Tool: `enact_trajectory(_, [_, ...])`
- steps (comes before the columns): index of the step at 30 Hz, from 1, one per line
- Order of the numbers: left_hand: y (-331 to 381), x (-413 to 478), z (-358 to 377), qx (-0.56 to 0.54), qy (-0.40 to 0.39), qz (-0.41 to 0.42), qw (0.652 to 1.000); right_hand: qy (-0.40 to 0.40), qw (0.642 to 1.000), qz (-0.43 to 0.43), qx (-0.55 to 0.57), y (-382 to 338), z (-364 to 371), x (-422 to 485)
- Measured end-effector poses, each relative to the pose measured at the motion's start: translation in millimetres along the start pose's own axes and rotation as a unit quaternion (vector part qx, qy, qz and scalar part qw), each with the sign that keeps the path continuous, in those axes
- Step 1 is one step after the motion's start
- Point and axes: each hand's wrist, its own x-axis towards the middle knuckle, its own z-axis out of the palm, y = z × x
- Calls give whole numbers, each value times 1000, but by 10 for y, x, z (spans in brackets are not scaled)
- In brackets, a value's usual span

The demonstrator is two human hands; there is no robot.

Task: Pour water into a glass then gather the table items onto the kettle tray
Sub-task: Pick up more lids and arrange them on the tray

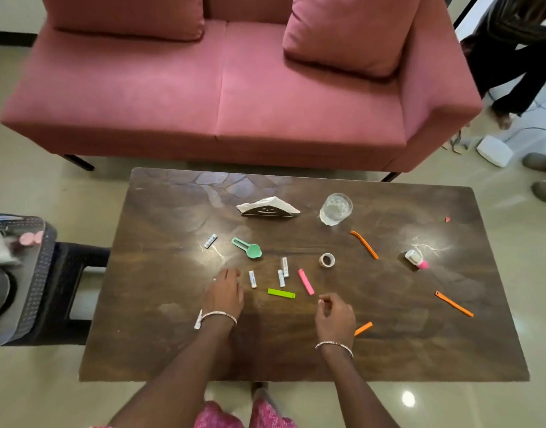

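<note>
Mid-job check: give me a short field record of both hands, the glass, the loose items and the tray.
left hand: fingers down on the table, beside a white sachet
right hand: fingers curled near the pink clip; grip unclear
glass: upright, right of the napkin holder
loose items: green scoop, tape roll, green clip, orange clips, small bottle
tray: on the black stool, left of the table

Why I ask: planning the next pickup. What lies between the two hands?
Head view: a flat lime-green plastic strip lies between the left hand and right hand.
</note>
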Motion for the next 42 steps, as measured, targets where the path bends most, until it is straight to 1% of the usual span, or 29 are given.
enact_trajectory(3, [185, 234, 67, 6, -9, 8, 1000, 7, 1000, 3, 2, 107, -89, 330])
enact_trajectory(5, [285, 311, 114, 32, -25, 28, 999, 4, 1000, 14, 0, 147, -112, 535])
enact_trajectory(9, [460, 365, 300, 50, -40, 65, 996, -50, 998, 25, -14, 148, -80, 973])
enact_trajectory(13, [678, 393, 495, 37, -13, 87, 995, -125, 989, -42, -61, 134, 69, 1342])
enact_trajectory(16, [785, 433, 627, 51, -29, 75, 995, -166, 977, -84, -103, 181, 259, 1548])
enact_trajectory(17, [794, 448, 672, 61, -31, 75, 995, -172, 973, -93, -119, 205, 335, 1601])
enact_trajectory(20, [810, 492, 823, 84, -72, 74, 991, -177, 963, -131, -156, 277, 535, 1693])
enact_trajectory(22, [804, 523, 922, 78, -77, 78, 991, -183, 955, -156, -174, 313, 588, 1707])
enact_trajectory(24, [825, 541, 1013, 57, -81, 69, 993, -174, 963, -145, -147, 312, 526, 1678])
enact_trajectory(25, [852, 533, 1032, 20, -83, 51, 995, -156, 973, -127, -113, 274, 469, 1633])
enact_trajectory(26, [930, 522, 1046, -51, -88, 18, 995, -130, 984, -103, -67, 230, 370, 1586])
enact_trajectory(27, [1038, 512, 1026, -157, -99, -41, 982, -109, 991, -79, -14, 174, 264, 1513])
enact_trajectory(28, [1187, 514, 981, -292, -121, -119, 941, -99, 993, -64, 32, 128, 145, 1435])
enact_trajectory(29, [1336, 519, 939, -412, -152, -199, 876, -100, 991, -64, 62, 92, 33, 1343])
enact_trajectory(30, [1434, 522, 906, -500, -183, -253, 808, -103, 989, -79, 75, 63, -49, 1227])
enact_trajectory(31, [1525, 509, 871, -547, -211, -274, 762, -98, 987, -102, 76, 58, -131, 1110])
enact_trajectory(32, [1587, 481, 838, -571, -229, -277, 738, -88, 986, -125, 72, 59, -200, 999])
enact_trajectory(33, [1642, 452, 802, -579, -240, -272, 730, -81, 984, -140, 72, 71, -270, 913])
enact_trajectory(34, [1682, 423, 767, -580, -246, -267, 730, -78, 983, -147, 80, 86, -339, 851])
enact_trajectory(36, [1733, 398, 736, -575, -250, -267, 731, -94, 979, -129, 124, 143, -462, 826])
enact_trajectory(37, [1766, 396, 722, -577, -253, -274, 726, -108, 976, -106, 153, 185, -528, 851])
enact_trajectory(39, [1853, 415, 704, -595, -264, -286, 703, -144, 964, -52, 218, 285, -640, 952])
enact_trajectory(40, [1893, 439, 700, -605, -269, -288, 692, -168, 955, -40, 243, 327, -672, 1016])
enact_trajectory(42, [1977, 503, 710, -617, -277, -288, 678, -204, 942, -54, 260, 383, -696, 1144])
